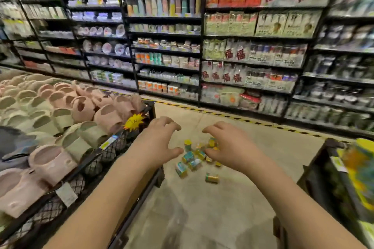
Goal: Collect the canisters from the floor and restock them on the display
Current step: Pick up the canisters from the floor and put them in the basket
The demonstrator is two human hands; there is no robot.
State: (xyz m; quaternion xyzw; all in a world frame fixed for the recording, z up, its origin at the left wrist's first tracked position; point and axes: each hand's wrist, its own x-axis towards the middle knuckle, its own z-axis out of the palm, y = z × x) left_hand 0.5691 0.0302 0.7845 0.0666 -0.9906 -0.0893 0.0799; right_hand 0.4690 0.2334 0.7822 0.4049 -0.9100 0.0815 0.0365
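Canisters (pixel 194 157) – small, yellow and teal – lie in a loose heap on the floor (pixel 202 218), most tipped over and one a little apart on the near side. Both hands reach out above them, left hand (pixel 159 139) and right hand (pixel 228 143) with fingers spread and loosely bent, holding nothing. A wire basket (pixel 97 159) of slippers (pixel 81 107) stands to the left – stocked shelves (pixel 168 50) line the far wall.
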